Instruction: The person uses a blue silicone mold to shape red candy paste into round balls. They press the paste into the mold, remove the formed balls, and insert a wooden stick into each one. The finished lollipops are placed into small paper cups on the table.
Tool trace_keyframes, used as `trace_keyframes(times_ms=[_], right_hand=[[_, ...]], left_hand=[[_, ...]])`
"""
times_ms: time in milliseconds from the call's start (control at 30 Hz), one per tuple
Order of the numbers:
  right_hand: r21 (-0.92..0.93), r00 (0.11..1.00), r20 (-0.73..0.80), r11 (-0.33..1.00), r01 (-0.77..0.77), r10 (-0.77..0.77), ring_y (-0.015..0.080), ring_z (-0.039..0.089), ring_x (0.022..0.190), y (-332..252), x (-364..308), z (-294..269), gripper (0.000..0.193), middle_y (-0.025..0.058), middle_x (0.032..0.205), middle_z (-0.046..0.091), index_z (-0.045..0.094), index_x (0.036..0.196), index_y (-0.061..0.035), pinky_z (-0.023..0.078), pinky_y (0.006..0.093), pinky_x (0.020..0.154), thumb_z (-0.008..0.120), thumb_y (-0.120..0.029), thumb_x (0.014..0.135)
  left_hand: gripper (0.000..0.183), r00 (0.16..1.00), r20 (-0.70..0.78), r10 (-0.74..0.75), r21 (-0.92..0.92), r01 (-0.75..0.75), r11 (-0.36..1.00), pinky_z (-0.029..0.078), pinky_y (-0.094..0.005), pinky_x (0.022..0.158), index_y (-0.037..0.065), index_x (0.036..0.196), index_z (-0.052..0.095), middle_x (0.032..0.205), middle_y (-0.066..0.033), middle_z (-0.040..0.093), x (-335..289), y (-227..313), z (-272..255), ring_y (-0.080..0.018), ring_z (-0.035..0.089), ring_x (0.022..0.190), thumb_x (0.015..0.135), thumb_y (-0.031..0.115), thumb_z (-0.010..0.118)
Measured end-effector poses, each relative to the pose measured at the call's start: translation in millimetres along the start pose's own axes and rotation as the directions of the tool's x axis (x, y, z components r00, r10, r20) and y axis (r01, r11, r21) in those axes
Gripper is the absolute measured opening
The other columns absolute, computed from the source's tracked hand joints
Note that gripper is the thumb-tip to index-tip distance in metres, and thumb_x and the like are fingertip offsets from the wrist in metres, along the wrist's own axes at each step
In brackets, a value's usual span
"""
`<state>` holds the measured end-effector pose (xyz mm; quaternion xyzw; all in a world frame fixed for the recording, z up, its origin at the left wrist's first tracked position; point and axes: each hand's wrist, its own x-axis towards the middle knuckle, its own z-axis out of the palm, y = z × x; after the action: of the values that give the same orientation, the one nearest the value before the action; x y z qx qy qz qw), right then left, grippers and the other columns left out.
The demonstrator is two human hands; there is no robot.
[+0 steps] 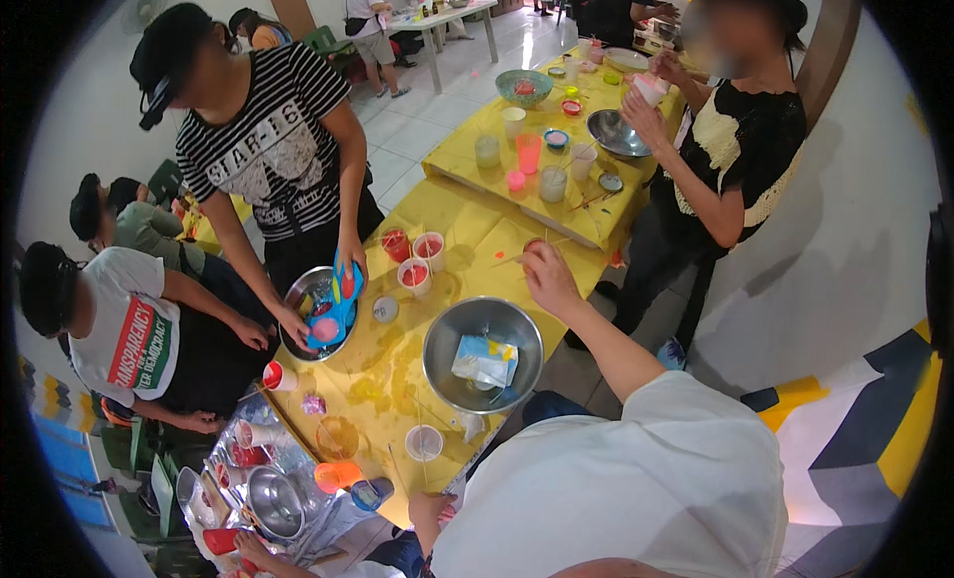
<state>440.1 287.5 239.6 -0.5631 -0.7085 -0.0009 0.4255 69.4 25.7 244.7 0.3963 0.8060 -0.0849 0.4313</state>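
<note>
My right hand (549,283) reaches out over the yellow-covered table (467,230), its fingers pinched on a thin pale stick (509,261). A small round reddish thing (536,246) shows at its fingertips; I cannot make out whether I hold it too. My left hand (431,508) is low at the table's near edge, beside something pinkish, its fingers too small and partly hidden to read. Between my arms stands a steel bowl (437,359) with a blue-and-white packet (485,360) inside. Nearer the left hand is a clear cup (424,443) with a stick.
Cups of red mixture (414,276), an orange cup (338,476) and a dark blue container (372,494) stand about. Across the table a person in stripes holds a blue mold (343,315) over a steel bowl (316,280). Another person (740,161) stands at the far right table.
</note>
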Motion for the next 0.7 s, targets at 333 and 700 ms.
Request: trace_keyframes(times_ms=[333, 700], right_hand=[[0.042, 0.705, 0.391, 0.754, -0.656, 0.592, 0.0300, 0.062, 0.079, 117.4, -76.5, 20.3, 0.026, 0.0161, 0.089, 0.062, 0.061, 0.105, -0.0098, 0.049, 0.0413, 0.073, 0.057, -0.009, 0.080], [0.052, 0.598, 0.708, 0.817, -0.574, 0.375, 0.0178, 0.054, 0.062, 173.1, -84.3, 72.1, 0.040, 0.0078, 0.079, 0.056, 0.052, 0.113, -0.0012, 0.044, 0.0320, 0.054, 0.068, -0.011, 0.078]], left_hand=[[0.035, 0.846, 0.476, -0.242, 0.046, 0.251, 0.967, 0.054, -0.0342, 0.059, 0.007, 0.074, 0.070, 0.075, -0.0075, 0.071, 178.7, -114.3, 76.7, -0.0189, 0.068, 0.063, 0.086, 0.039, 0.066], [0.023, 0.939, 0.180, -0.292, 0.083, 0.281, 0.956, 0.056, -0.0291, 0.063, 0.006, 0.071, 0.072, 0.072, -0.0047, 0.072, 82.3, -42.1, 37.7, -0.0142, 0.070, 0.063, 0.076, 0.028, 0.077]])
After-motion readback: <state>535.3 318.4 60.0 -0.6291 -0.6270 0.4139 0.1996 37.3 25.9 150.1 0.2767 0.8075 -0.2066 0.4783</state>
